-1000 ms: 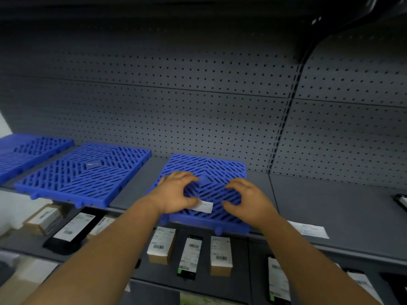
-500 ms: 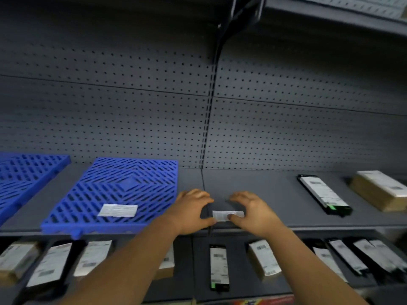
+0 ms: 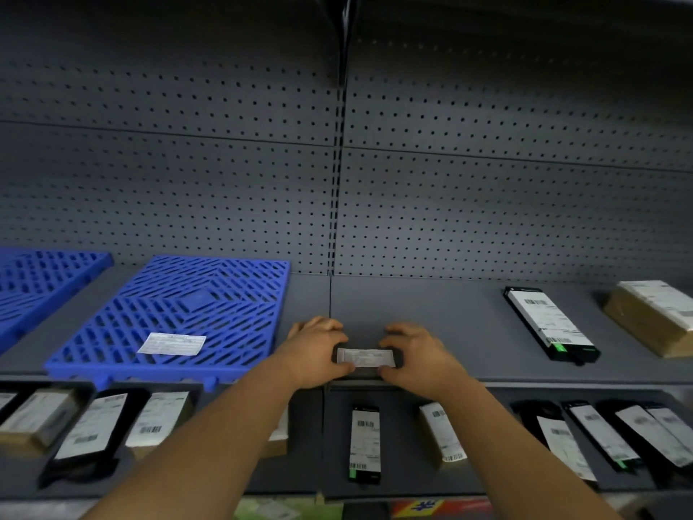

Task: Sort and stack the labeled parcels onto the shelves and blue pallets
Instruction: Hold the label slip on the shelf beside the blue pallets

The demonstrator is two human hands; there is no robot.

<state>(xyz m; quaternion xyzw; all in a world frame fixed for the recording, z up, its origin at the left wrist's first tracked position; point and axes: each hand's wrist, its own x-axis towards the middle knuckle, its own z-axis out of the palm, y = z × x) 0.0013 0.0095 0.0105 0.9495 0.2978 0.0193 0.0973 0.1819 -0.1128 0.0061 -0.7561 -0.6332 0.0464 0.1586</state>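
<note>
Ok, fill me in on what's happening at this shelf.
A person is working at a grey shelf. Both hands, left hand and right hand, hold a small white label at the shelf's front edge, right of a blue pallet that already has a label lying on it. Two labeled parcels, one black and one brown, lie farther right; more parcels sit on the shelf below.

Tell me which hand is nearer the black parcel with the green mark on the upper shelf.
Right. The right hand sits at the small label's right end, closer to the black parcel; the left hand grips the label's far end, beside the blue pallet.
</note>
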